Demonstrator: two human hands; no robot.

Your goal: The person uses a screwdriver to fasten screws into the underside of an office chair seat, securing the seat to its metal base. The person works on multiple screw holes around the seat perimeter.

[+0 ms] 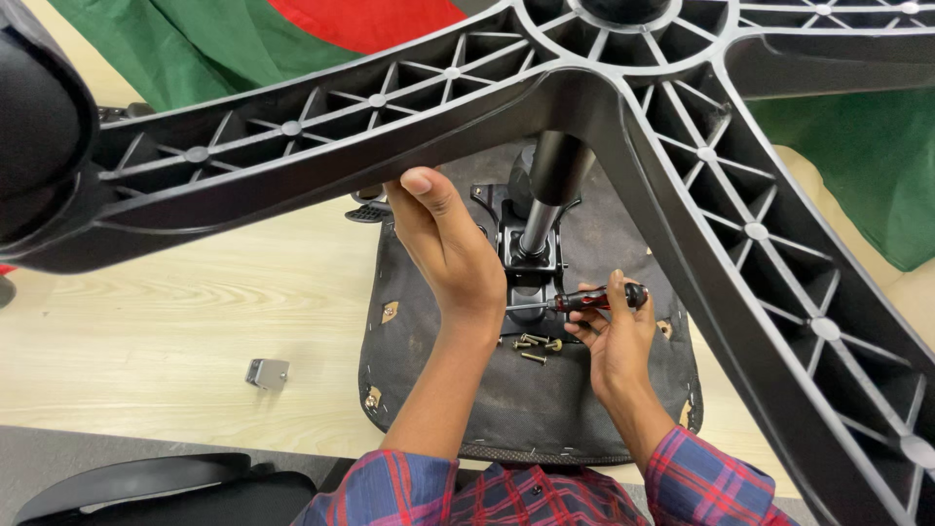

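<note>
An office chair lies upside down on a wooden table; its black star base (390, 146) spreads across the top of the head view. My left hand (443, 244) is raised, its thumb against the lower edge of a base arm. My right hand (614, 336) grips a red-and-black screwdriver (584, 299) lying level, its shaft pointing left at the black seat mechanism plate (531, 273) under the gas cylinder (550, 190). Several brass screws (536, 347) lie loose on the seat underside (526, 399) just below the shaft.
A small metal bracket (267, 373) sits on the wooden tabletop (175, 312) at the left. A caster wheel (39, 117) fills the upper left corner. Green and red cloth (243, 44) hangs behind. A black chair part (146, 487) lies at the bottom left.
</note>
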